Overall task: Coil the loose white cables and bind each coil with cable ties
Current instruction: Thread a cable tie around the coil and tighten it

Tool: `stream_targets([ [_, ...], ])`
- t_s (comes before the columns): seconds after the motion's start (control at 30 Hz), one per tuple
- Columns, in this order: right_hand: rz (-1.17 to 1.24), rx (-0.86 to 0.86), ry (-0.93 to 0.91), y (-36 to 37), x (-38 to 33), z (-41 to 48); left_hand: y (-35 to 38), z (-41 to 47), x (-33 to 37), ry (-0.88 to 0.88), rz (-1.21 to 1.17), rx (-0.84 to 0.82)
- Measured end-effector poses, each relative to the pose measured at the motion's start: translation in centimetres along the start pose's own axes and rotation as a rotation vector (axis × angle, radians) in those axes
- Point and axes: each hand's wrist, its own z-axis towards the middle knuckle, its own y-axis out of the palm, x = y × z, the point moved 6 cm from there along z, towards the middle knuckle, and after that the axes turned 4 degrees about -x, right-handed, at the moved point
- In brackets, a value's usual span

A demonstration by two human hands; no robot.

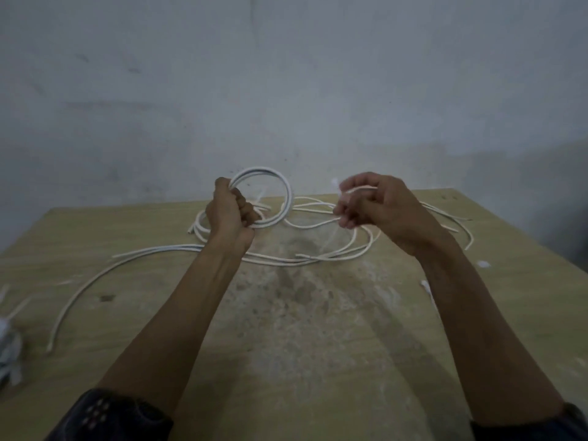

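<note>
Hands raised above table (127, 224); left hand (229, 214) clenches coil (258, 170); right hand (378, 205) pinches white strand (361, 189).

Left sleeve (111, 415) dark, pale dotted pattern; right sleeve (547, 428) dark.

Desk (302, 345) against wall (286, 74), wall behind the far edge. Left hand (230, 214) up over the far-middle of the desk, gripping coil (280, 186); coil stands to the right of the fist. Right hand (378, 208) level with it, to the right, pinching a strand (359, 188). Loose cables (318, 259) on the desk under and behind both hands, reaching toward the far right corner. One long cable (82, 288) runs from the middle toward the left edge. Ties (8, 338) at the left edge. Scraps (426, 286) near the right edge.
</note>
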Motion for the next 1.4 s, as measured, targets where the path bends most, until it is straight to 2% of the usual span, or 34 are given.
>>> stream_targets([
  [0.1,0.372,0.043,-0.124,2.5,-2.1,1.7,-1.2,-0.3,3.1,0.168,-0.107,0.147],
  [0.2,0.647,0.074,-0.120,6.4,-2.0,3.3,-2.4,-0.5,5.5,0.286,-0.179,0.254],
  [0.33,0.742,0.157,-0.131,10.7,-1.0,5.2,-2.3,-1.0,7.5,0.385,-0.220,0.255],
  [0.43,0.676,0.307,-0.112,12.2,0.2,6.0,-1.0,-1.5,7.9,0.428,-0.206,0.177],
  [0.5,0.595,0.378,-0.073,12.9,1.1,6.2,0.1,-1.9,7.3,0.415,-0.189,0.099],
  [0.63,0.692,0.226,0.013,13.9,1.6,6.3,1.2,-1.9,5.8,0.357,-0.145,-0.044],
  [0.7,0.687,0.227,-0.026,13.3,1.1,6.3,1.1,-1.5,5.1,0.306,-0.151,-0.068],
  [0.87,0.540,0.392,-0.196,11.9,0.5,6.0,0.7,-0.9,1.8,0.077,-0.269,-0.037],
  [1.03,0.944,0.309,-0.032,12.0,1.3,6.6,0.7,-0.6,1.1,-0.001,-0.310,-0.063],
  [1.23,1.091,0.129,0.070,11.3,1.4,6.9,1.3,-0.9,1.2,-0.047,-0.338,-0.125],
  [1.33,1.004,0.111,0.022,10.5,1.0,7.0,1.2,-0.7,0.9,-0.064,-0.330,-0.115],
  [1.4,0.766,0.207,-0.071,9.5,0.6,6.8,1.0,-0.6,0.6,-0.079,-0.329,-0.108],
])
